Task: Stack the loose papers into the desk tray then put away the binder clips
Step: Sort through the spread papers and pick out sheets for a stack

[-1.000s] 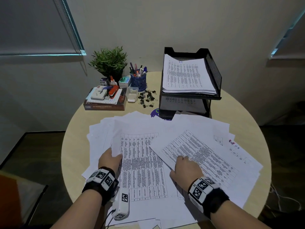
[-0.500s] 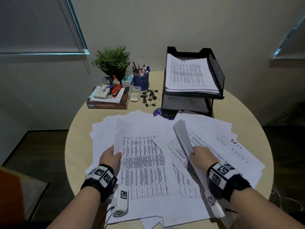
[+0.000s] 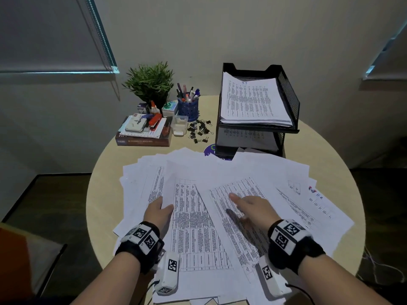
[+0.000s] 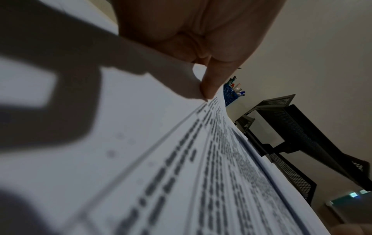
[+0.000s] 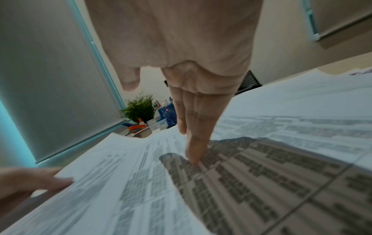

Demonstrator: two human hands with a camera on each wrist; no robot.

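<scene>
Loose printed papers (image 3: 220, 172) lie fanned over the near half of the round table (image 3: 330, 155). My left hand (image 3: 158, 211) pinches the left edge of a printed sheet, thumb on top; the left wrist view shows the thumb (image 4: 209, 89) pressing that paper (image 4: 161, 159). My right hand (image 3: 246, 205) is open, its straight fingers (image 5: 193, 143) touching a printed sheet (image 5: 281, 143) beside it. The black mesh desk tray (image 3: 288, 100) stands at the back right with a paper stack on its upper level. Several black binder clips (image 3: 199, 130) lie loose to its left.
A small clear box (image 3: 179, 125) sits next to the clips. Behind it stand a blue pen cup (image 3: 188, 107) and a green plant (image 3: 149, 82). A book (image 3: 143, 140) with a stapler and other supplies on it lies at the back left.
My right hand lifted a printed sheet on edge, carried it leftward and laid it down beside the left hand's sheet; the hand is now open on it. The left hand kept its hold.
</scene>
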